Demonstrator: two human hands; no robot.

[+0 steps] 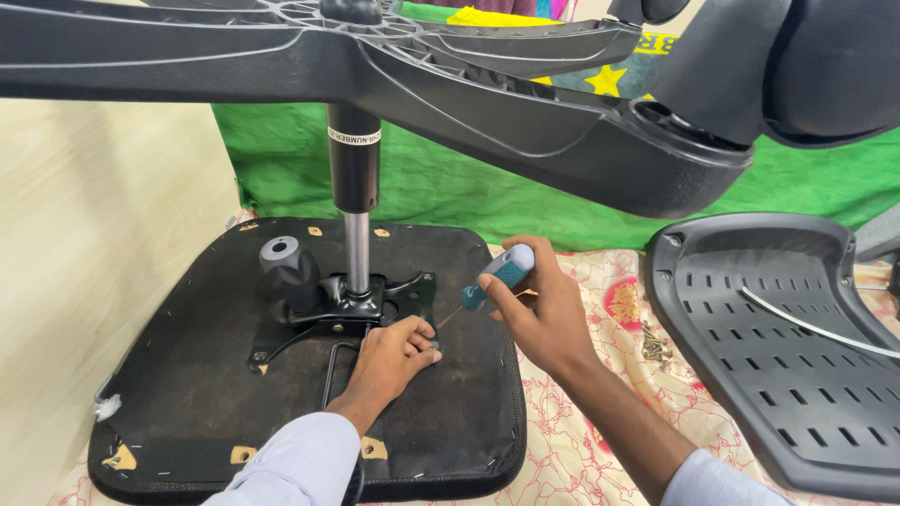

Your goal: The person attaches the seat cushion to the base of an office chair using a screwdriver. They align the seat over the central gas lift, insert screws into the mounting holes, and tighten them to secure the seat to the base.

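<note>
Screwdriver with a teal-and-grey handle and thin steel shaft [489, 281] meets the black metal mounting plate [375, 305] bolted to the underside of an upturned black fabric-covered chair seat [187, 394], which lies flat on a red-patterned cream cloth [600, 440].

At far left, a pale wooden floor [94, 281] borders the seat. On the plate stand a ribbed black adjustment knob [289, 267] and the chrome-and-black gas lift column [354, 206], rising to the black plastic star base [450, 84] overhead.

The left hand [394, 356] reaches forward from a light blue sleeve and rests palm-down on the seat beside the plate, fingers drawn together at the tool's tip, apparently pinching or steadying a screw too small to make out. The right hand [539, 314] comes in from the right, wrist cocked, fingers closed tightly around the handle, shaft angled down and leftward towards the plate's corner.

Good practice here appears to be keeping the tip seated squarely in the screw head, pressing along the shaft while turning, and holding the left fingers clear of a slip.

Further right lie a small heap of loose screws [653, 342] and a slotted black plastic backrest shell [778, 347], against a green fabric backdrop [469, 187].
</note>
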